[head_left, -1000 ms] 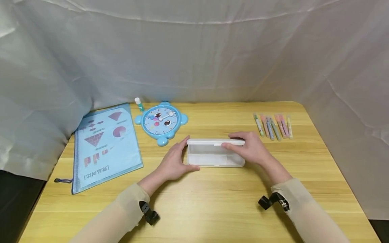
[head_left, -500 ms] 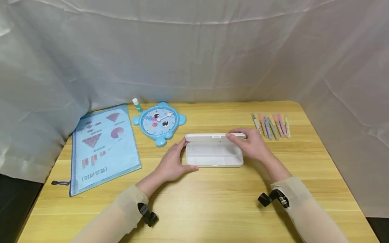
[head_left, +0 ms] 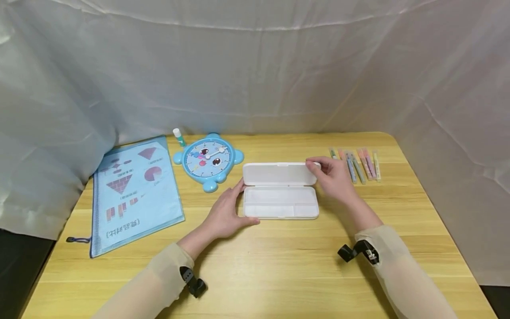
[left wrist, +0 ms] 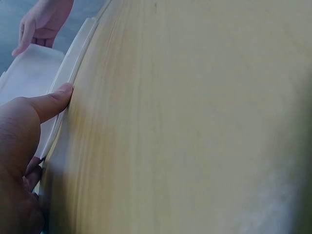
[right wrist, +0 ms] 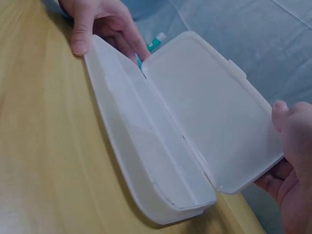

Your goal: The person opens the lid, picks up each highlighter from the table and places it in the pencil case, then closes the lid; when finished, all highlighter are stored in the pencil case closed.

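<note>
Two hands are in my head view, both on one white plastic pencil case [head_left: 267, 211], which sits around the middle of the wood-grain tabletop [head_left: 255, 266]. I see the left hand [head_left: 226, 212] with its grip pinching the case's left end, thumb on the near rim, fingers along the end toward the hinge [head_left: 279, 185]. The right hand [head_left: 336, 181] pinches the lid [head_left: 279, 174] near its far right corner, thumb on the inner face, fingers behind. That lid is raised from the case's far edge, so I look down into a long far compartment and two unequal near ones, the shorter at right. Left of the case and farther back I find a blue animal-faced toy clock [head_left: 209, 159], with a white-capped green glue stick [head_left: 179, 138] just beside it. A blue zip folder [head_left: 139, 195] lies farther left. Slim colored markers [head_left: 363, 166] lie at far right, partly behind the right hand.
</note>
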The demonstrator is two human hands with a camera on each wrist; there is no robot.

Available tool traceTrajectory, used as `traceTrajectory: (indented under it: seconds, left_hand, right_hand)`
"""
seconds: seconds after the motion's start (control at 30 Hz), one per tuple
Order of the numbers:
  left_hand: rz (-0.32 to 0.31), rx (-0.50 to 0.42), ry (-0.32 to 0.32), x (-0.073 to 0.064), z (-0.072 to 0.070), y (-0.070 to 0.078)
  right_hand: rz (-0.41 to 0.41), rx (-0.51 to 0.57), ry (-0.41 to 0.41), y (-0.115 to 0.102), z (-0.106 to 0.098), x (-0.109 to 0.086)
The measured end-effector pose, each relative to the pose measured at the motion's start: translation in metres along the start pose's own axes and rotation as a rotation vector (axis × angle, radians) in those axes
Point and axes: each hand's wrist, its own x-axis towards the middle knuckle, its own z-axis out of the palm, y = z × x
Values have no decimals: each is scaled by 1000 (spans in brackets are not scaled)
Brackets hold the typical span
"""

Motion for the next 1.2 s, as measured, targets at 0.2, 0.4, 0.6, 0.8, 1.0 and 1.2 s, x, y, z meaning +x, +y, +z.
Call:
traceTrajectory:
  seconds: [0.2, 0.4, 0.6, 0.8, 1.0, 1.2]
  left_hand:
    - [-7, -4, 2, -2, -1, 1]
    - [-9, -1, 8, -3, -1, 2]
    - [32, 4, -6, 0, -1, 4]
    - [118, 56, -13, 3, 1, 0]
    - [148, 126, 13, -2, 2, -5]
    - [123, 198, -33, -2, -4, 1]
  right_hand:
    - [37, -4, 6, 2, 2, 10]
    - [76, -51, 13, 5, 4, 17]
    - [142, -45, 26, 8, 3, 19]
    - [143, -42, 43, 10, 4, 18]
    - [127, -41, 37, 11, 8, 18]
    - [106, -33, 24, 11, 8, 17]
